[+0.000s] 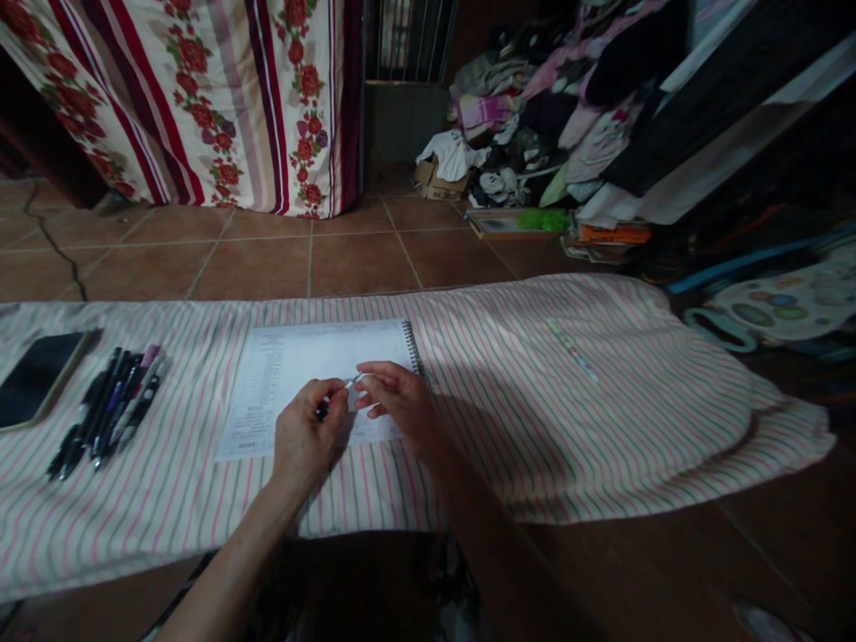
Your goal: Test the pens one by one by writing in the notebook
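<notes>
From my end I have both hands in front, over the notebook [314, 352]. Left hand [308, 430]: fingers curled in, thumb against the index finger, pinching a slim pen [352, 382]. The pen's pale end sticks out toward the right hand [398, 397]; a dark bit with a touch of red shows inside the left grip, the rest I can't see. Right hand: half open, fingers loosely bent and a little apart, fingertips right by the pale end — I can't tell whether they touch it or grip it.

The notebook lies open under and just beyond the hands, printed text down its left side, coil binding just past the right hand. I can't tell whether either hand rests on the page. Well left of the left hand I get a bunch of pens [111, 406], mostly dark, side by side; farther left, a phone [40, 379] lying flat. Well right of the right hand, a thin patterned stick [573, 350] by itself. All of it sits on a striped cloth [508, 401].

Far beyond the hands — tiled floor [267, 259], flowered curtain [201, 107] ahead to the left, clothes heap [528, 116] ahead to the right.
</notes>
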Action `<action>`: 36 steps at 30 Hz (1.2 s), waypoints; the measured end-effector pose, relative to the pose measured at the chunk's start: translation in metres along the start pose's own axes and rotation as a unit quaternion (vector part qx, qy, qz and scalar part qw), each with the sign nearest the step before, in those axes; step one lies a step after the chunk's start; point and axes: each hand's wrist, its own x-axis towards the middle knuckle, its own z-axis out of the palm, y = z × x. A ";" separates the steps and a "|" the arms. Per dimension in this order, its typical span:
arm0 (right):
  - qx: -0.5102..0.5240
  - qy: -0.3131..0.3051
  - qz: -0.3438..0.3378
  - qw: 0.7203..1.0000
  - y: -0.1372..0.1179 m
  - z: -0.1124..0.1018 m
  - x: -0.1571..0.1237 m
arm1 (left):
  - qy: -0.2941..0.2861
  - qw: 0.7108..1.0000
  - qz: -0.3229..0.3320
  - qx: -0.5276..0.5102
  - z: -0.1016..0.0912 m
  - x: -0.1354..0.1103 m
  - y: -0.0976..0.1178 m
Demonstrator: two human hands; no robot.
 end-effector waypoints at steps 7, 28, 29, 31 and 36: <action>-0.012 -0.011 -0.012 1.000 -0.001 -0.001 0.000 | -0.003 1.000 0.003 0.009 0.001 0.000 0.002; -0.023 0.000 -0.026 0.999 0.007 -0.005 0.000 | -0.019 1.000 0.024 0.007 0.006 -0.003 0.005; -0.023 0.001 -0.025 0.999 0.007 -0.005 0.000 | -0.018 1.000 0.023 0.008 0.006 -0.003 0.005; -0.023 -0.001 -0.021 0.999 0.007 -0.004 0.000 | -0.018 1.000 0.023 0.011 0.006 -0.003 0.006; -0.025 -0.003 -0.021 0.999 0.005 -0.005 0.000 | -0.020 0.999 0.023 0.011 0.006 -0.003 0.005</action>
